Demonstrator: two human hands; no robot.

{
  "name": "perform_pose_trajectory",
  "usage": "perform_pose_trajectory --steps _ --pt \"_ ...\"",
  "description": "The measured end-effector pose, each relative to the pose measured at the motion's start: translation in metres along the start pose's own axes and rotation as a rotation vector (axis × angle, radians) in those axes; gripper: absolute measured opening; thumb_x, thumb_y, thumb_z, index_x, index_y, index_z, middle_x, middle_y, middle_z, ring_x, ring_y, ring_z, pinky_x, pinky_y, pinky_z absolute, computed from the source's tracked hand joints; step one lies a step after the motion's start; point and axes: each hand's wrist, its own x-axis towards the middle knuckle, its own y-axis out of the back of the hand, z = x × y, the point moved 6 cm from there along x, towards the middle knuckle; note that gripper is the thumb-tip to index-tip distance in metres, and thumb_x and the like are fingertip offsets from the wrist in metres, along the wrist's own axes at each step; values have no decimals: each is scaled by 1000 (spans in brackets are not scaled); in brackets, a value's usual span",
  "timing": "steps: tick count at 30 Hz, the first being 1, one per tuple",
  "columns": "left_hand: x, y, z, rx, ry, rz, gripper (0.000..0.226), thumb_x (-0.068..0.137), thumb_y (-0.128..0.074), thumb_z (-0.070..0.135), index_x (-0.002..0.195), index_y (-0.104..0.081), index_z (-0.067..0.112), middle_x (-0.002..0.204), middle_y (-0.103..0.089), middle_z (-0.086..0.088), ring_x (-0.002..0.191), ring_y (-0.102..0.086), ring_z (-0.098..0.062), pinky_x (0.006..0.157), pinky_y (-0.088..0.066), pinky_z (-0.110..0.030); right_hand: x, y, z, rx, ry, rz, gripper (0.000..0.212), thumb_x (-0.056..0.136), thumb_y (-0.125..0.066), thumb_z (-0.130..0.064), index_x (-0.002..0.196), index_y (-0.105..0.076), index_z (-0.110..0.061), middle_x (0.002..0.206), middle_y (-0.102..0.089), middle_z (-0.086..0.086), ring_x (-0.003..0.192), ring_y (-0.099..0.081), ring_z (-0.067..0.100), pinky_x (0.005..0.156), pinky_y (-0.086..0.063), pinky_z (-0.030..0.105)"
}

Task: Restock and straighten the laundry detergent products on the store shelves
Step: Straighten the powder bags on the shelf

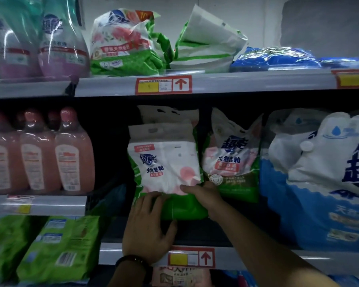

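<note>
A white, pink and green detergent powder bag (164, 162) stands upright on the middle shelf (236, 256), with another like it just behind. My left hand (147, 228) presses flat on its green bottom left, fingers spread. My right hand (203, 193) grips the bag's lower right edge, wedged between it and a matching bag (230, 160) to the right.
Large blue and white detergent bags (319, 183) fill the right side. Pink bottles (39, 154) stand left, beyond a dark gap. The top shelf holds slumped green bags (129, 46), a blue pack (278, 59) and wrapped bottles (56, 44). Green pouches (56, 249) lie lower left.
</note>
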Motion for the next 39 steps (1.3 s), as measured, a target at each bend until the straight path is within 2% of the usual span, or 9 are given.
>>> perform_pose_trajectory --steps 8,14,17,23,26,29,31,35,39 --pt "-1 1 0 4 8 19 56 81 -69 48 131 -60 25 131 -53 3 117 -51 -21 100 -47 -40 -8 1 4 78 -1 70 51 65 -100 -15 109 -75 -13 105 -81 6 95 -78 29 85 -66 51" --pt "-1 8 1 22 57 70 38 93 -60 44 126 -60 25 127 -56 3 111 -53 -19 92 -48 -39 -47 -1 2 17 169 260 40 72 -95 -21 101 -70 -32 102 -77 -8 93 -74 16 86 -64 43" --pt "-2 13 5 -11 47 41 38 95 -57 46 128 -61 27 128 -60 8 112 -56 -16 93 -50 -36 -79 2 -8 -78 268 401 34 78 -92 -26 105 -72 -29 102 -77 -7 93 -74 19 85 -62 41" --pt "14 37 33 -444 139 -82 23 103 -57 49 122 -65 39 119 -68 24 107 -63 7 93 -57 -33 -138 32 -38 -173 385 593 27 87 -85 -29 110 -73 -25 99 -75 -7 85 -66 17 72 -47 29" --pt "32 57 73 -614 263 -101 37 96 -63 58 126 -60 38 125 -64 18 108 -62 4 88 -55 -24 -163 35 -44 -247 492 660 23 92 -75 -39 113 -71 -28 104 -77 -8 91 -73 20 76 -58 36" --pt "44 68 112 -723 442 -176 63 78 -73 72 127 -58 35 117 -65 10 106 -66 -13 92 -58 -34 -182 27 -56 -403 510 698 19 101 -54 -44 109 -63 -30 108 -73 -5 97 -71 22 82 -60 41" --pt "47 77 123 -627 493 -162 77 68 -74 77 128 -55 34 110 -68 8 103 -69 -19 91 -60 -35 -189 17 -62 -534 501 656 15 102 -55 -37 114 -58 -28 111 -66 -4 104 -66 21 90 -58 44" --pt "45 94 117 -511 559 -68 49 72 -81 62 104 -65 28 90 -71 11 88 -71 -18 75 -57 -28 -205 -6 -57 -598 670 447 43 91 -73 -18 132 -63 -9 129 -62 12 121 -59 32 102 -51 46" --pt "37 105 96 -531 596 23 20 91 -75 39 96 -65 22 86 -69 4 74 -62 -19 68 -52 -29 -217 -18 -56 -851 811 174 66 89 -63 -43 150 -48 -22 139 -47 1 132 -44 25 111 -45 40"
